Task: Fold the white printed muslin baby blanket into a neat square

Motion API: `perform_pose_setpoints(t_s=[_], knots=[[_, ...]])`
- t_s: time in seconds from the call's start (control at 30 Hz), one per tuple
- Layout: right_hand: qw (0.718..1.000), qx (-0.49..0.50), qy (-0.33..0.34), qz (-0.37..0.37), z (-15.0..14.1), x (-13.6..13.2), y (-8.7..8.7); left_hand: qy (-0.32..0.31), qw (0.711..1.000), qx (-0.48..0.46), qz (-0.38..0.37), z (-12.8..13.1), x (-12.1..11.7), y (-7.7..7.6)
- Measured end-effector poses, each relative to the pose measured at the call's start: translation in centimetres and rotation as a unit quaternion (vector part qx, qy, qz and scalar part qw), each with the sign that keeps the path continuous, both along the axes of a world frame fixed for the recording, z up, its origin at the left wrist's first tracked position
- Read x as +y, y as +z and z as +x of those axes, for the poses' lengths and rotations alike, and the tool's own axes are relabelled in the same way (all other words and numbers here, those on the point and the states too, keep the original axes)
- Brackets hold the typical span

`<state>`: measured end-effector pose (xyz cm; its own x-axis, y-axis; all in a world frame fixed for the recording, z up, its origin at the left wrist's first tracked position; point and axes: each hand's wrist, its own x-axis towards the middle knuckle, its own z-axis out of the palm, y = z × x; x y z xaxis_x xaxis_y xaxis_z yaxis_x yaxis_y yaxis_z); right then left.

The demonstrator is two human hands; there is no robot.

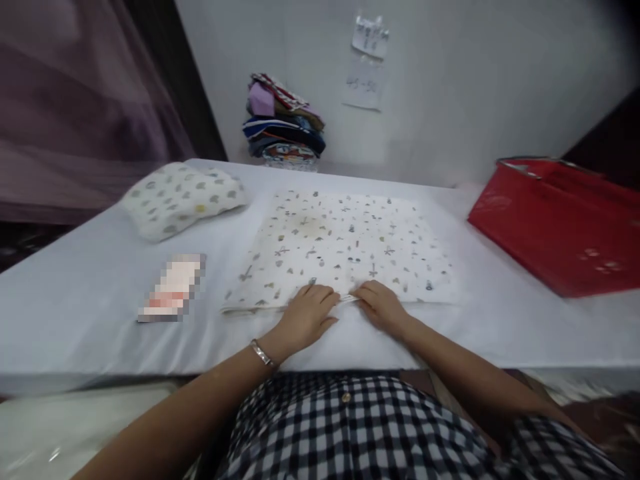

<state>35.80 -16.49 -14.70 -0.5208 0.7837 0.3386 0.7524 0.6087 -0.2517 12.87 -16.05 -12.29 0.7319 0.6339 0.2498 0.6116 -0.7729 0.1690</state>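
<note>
Printed cloth (pixel 330 247), flat on table (pixel 505 320), left hand (pixel 307 317), right hand (pixel 383 307), fingers pinching near edge

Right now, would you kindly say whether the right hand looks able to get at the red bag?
Probably yes, with some reaching: nothing stands between the right hand and the red bag, only the flat patterned cloth and white tablecloth. The hand must first leave the cloth's near edge.
</note>
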Motion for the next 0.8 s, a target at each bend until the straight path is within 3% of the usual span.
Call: perform_pose_setpoints(t_s=[0.17,0.4,0.57,0.8], knots=[[1.0,-0.024,-0.007,-0.002,-0.2,0.4,0.6,-0.006,0.996,0.051,0.067,4.1,1.7,-0.6],[0.995,-0.082,-0.035,0.045,1.1,0.1,-0.5,-0.01,0.992,0.073,0.106,4.7,2.8,-1.8],[0.988,-0.111,-0.095,0.053,5.4,-0.9,-0.1,-0.019,0.995,0.04,0.094,4.4,3.1,-1.9],[0.97,-0.097,-0.213,0.06,14.2,-4.1,0.3,-0.022,0.996,0.036,0.072,4.4,3.2,-1.5]])
